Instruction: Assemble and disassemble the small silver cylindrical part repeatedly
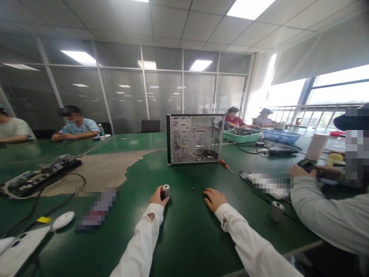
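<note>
My left hand (158, 196) is wrapped round a small metallic cylinder (166, 191) that stands upright on the green table (184, 231). My right hand (213, 198) lies flat on the tabletop with its fingers spread and nothing in them. Between the hands, nearer the right one, rests a tiny dark object (193, 189), too small to make out. Beyond both hands stands an open computer case (196, 140) with cables inside. A red-handled screwdriver (227, 166) lies by its lower right corner.
On the right are a second metallic cylinder (276, 211), a power strip (269, 185), a green basket (242, 136), a blue basket (281, 136) and a person's grey sleeve (323, 215). At left lie a circuit assembly (43, 175), cables and a white mouse (63, 220).
</note>
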`<state>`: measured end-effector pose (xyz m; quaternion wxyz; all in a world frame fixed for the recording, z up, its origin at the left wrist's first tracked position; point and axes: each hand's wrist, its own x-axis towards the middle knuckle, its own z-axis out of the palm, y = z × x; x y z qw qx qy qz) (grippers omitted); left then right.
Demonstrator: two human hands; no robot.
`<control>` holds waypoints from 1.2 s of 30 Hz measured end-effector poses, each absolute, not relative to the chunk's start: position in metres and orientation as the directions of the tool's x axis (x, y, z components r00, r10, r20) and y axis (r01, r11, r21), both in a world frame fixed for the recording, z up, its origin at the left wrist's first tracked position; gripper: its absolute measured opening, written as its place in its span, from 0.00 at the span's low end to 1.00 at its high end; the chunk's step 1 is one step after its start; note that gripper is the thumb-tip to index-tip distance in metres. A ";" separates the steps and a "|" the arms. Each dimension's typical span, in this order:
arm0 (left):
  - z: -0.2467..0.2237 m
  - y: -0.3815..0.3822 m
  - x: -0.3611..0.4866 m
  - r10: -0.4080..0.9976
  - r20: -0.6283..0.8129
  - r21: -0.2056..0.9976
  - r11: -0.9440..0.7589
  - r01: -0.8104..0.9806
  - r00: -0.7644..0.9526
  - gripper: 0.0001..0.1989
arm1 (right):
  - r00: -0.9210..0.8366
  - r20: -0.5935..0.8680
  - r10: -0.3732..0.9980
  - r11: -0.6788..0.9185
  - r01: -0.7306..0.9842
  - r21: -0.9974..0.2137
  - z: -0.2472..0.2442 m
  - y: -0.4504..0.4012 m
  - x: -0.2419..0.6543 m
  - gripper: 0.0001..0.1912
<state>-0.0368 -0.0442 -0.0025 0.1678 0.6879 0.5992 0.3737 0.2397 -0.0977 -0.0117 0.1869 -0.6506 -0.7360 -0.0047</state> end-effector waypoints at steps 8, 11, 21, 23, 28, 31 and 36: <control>-0.001 -0.043 -0.037 0.953 0.303 0.693 -0.237 0.681 0.023 0.24 | -0.198 0.379 0.904 0.295 0.931 -0.215 -0.010 -0.078 0.224 0.21; 0.001 -0.040 -0.035 0.955 0.295 0.697 -0.238 0.676 0.032 0.23 | -0.244 0.441 0.864 0.363 0.908 -0.208 0.001 -0.068 0.210 0.22; -0.012 -0.034 -0.039 0.875 0.460 0.728 -0.470 0.499 0.154 0.20 | -0.498 0.591 0.635 0.749 0.585 -0.312 0.033 -0.062 0.131 0.28; -0.009 -0.037 -0.037 0.836 0.486 0.708 -0.548 0.444 0.256 0.19 | -0.499 0.580 0.644 0.751 0.556 -0.356 0.031 -0.060 0.125 0.26; 0.005 -0.051 -0.033 0.758 0.473 0.700 -0.633 0.330 0.450 0.13 | -0.477 0.539 0.694 0.718 0.504 -0.479 0.030 -0.074 0.139 0.22; 0.011 -0.057 -0.036 0.736 0.446 0.683 -0.648 0.337 0.510 0.12 | -0.457 0.536 0.710 0.700 0.543 -0.464 0.020 -0.099 0.168 0.22; 0.012 -0.060 -0.039 0.736 0.434 0.684 -0.645 0.341 0.520 0.10 | -0.245 0.556 0.794 0.480 0.814 -0.326 -0.027 -0.158 0.255 0.22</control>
